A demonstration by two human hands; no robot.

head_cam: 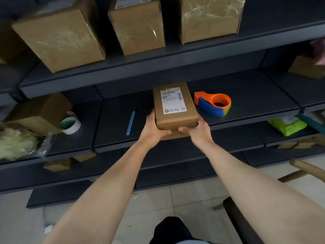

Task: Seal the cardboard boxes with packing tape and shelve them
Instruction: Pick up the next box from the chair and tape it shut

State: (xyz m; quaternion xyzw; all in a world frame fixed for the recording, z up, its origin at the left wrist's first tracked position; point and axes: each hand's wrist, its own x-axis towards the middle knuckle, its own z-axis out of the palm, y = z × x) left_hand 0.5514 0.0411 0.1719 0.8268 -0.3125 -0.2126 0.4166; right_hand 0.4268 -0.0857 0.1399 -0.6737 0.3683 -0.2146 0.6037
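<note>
Hands (154, 128) (197, 131) grip small box (175, 118) at shelf (112, 138) edge.

Ahead of me lies a slim blue pen-like tool (131, 123), with a lime-green packet (286, 126) lower right, a bag of pale shreds (15, 143) at left, and floor tiles (184, 205) below.

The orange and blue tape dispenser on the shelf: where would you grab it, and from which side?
Probably by the blue curved body of the tape dispenser, coming from the front right. It lies flat with its orange ring facing up, and its pointed orange nose aims left toward the box, so that side is crowded.
</note>
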